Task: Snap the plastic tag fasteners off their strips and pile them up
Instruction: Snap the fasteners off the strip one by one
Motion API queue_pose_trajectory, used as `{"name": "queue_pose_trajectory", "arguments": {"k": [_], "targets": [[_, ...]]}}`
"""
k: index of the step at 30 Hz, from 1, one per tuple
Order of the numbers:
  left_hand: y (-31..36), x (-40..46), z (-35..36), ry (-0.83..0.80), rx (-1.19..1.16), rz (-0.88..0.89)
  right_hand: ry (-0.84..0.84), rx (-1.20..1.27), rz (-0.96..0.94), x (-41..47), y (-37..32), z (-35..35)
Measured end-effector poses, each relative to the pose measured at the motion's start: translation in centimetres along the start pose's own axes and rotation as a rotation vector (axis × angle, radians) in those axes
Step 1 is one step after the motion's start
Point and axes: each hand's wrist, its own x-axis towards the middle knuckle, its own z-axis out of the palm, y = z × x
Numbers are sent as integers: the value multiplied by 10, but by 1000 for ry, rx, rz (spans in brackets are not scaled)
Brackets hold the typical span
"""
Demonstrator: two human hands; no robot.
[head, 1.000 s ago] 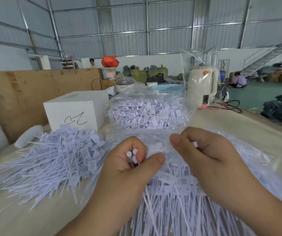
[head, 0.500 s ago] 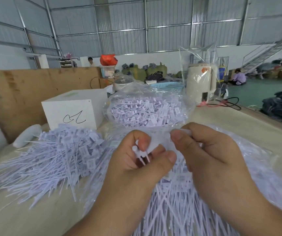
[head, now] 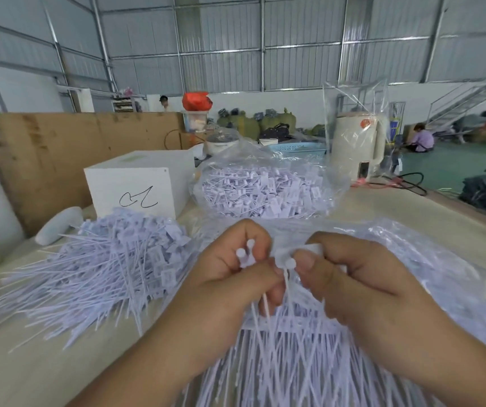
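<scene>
The hands worked in a tight gap: a loose pile of fasteners [head: 103, 268] lay just to the left, a clear bag of fasteners [head: 265, 192] sat just beyond, and a crinkled plastic sheet [head: 430, 259] spread to the right toward the table's far edge. Bare tabletop [head: 30, 371] showed only at the near left.

The left hand [head: 221, 289] was curled, thumb and forefinger pinching a small bunch of fasteners [head: 244, 255] whose round heads stood up above the fingers. The right hand [head: 353, 286] was curled too, its thumb and fingers pinching one end of a strip [head: 309, 251], touching the left thumb. Long white tails [head: 280, 362] fanned down from both hands toward the camera.

The table was pale wood. A white box [head: 136, 186] with a scrawl stood behind the pile, a cream kettle [head: 356, 148] under plastic wrap farther right, and a brown board [head: 59, 154] leaned at the left. Beyond lay a metal-walled hall with a green floor [head: 447, 165].
</scene>
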Motion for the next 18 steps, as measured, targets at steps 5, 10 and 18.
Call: {"name": "queue_pose_trajectory", "arguments": {"k": [5, 10, 18], "targets": [[2, -1, 2, -52, 49, 3, -76, -68, 174, -1, 3, -7], [2, -5, 0, -132, 141, -21, -33, -75, 216, -3, 7, -9], [0, 0, -5, 26, 194, -38, -73, -177, 252, -2, -4, -20]]}}
